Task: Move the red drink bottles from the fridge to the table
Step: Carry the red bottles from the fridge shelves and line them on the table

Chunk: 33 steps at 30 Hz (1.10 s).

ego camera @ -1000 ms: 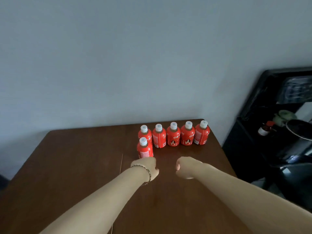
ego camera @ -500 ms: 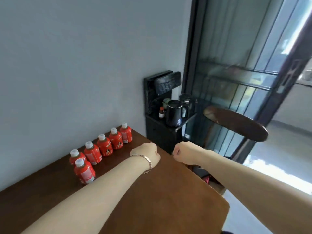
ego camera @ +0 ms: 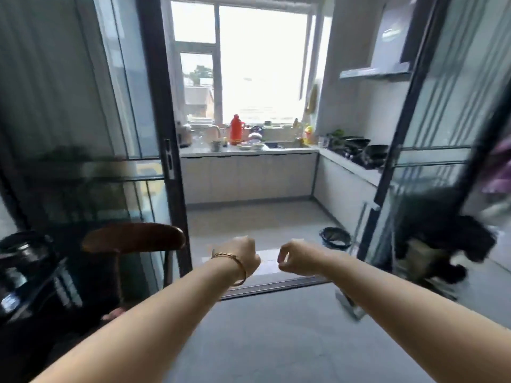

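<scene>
Both my arms reach forward over the grey floor, facing an open kitchen doorway. My left hand (ego camera: 244, 255), with a bracelet on its wrist, is curled into a fist and holds nothing. My right hand (ego camera: 297, 258) is also curled and empty, a short gap to its right. No red drink bottles, table or fridge are in view.
A brown chair back (ego camera: 132, 237) stands at the lower left beside a black kettle (ego camera: 25, 261). Dark-framed glass sliding doors (ego camera: 163, 150) flank the doorway. The kitchen counter (ego camera: 249, 150) carries a red thermos (ego camera: 236, 129). A black bin (ego camera: 335, 237) and a dark blurred shape (ego camera: 442, 239) lie right.
The view has swung right, away from the table with the red bottles, past the black stand, to the kitchen doorway. Both hands stay curled and empty in front of me.
</scene>
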{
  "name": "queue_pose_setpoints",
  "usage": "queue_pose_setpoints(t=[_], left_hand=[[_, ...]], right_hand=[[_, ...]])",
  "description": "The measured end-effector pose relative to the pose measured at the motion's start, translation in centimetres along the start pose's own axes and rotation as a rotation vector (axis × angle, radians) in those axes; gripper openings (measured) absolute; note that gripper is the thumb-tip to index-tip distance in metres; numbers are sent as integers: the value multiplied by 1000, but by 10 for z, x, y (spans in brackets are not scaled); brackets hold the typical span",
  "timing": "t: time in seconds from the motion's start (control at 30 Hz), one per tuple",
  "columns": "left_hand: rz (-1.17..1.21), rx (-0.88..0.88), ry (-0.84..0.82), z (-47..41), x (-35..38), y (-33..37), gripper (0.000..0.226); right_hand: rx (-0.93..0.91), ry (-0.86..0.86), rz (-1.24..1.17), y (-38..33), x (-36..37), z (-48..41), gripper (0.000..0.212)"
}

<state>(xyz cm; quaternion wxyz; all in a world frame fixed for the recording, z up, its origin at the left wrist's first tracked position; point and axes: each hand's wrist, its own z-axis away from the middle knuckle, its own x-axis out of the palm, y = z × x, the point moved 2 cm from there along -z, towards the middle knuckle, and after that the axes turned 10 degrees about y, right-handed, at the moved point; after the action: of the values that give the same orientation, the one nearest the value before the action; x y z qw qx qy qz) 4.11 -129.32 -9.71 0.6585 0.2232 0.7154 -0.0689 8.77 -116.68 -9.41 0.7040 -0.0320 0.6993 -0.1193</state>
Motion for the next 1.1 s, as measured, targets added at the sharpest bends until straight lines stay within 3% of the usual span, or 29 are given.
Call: queue_pose_setpoints(t=[0.2, 0.47, 0.63, 0.8, 1.1], left_hand=[[13, 350, -41, -62, 40, 254, 29], [75, 635, -121, -128, 67, 524, 32], [118, 794, -75, -163, 81, 635, 25], [80, 992, -22, -222, 85, 740, 31], [32, 1222, 56, -321, 94, 927, 30]], right_hand=[[313, 109, 3, 250, -77, 50, 23], [673, 252, 25, 481, -174, 126, 24], [819, 298, 64, 583, -207, 136, 26], [929, 353, 111, 677, -241, 125, 22], [1141, 448, 97, 812, -322, 113, 28]])
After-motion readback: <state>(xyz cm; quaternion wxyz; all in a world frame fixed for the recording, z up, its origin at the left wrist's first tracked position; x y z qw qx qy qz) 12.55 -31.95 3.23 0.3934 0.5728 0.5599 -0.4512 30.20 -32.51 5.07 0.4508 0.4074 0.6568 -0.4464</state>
